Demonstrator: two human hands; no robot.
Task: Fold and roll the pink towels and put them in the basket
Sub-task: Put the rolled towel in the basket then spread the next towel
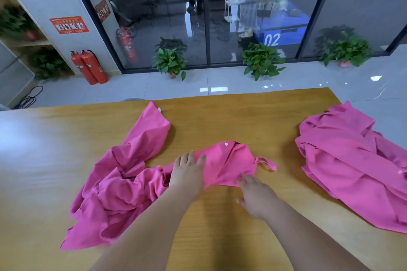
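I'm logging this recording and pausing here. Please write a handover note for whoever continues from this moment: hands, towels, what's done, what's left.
Left hand: open, pressing flat on the crumpled pink fabric towel at centre-left of the light wooden table.
Right hand: open, fingers touching that towel's near edge.
Second pink fabric heap: at the table's right side, neither hand on it.
Basket: not in view.
Done: nothing folded or rolled yet.
Left: fold, roll and basket all of it.
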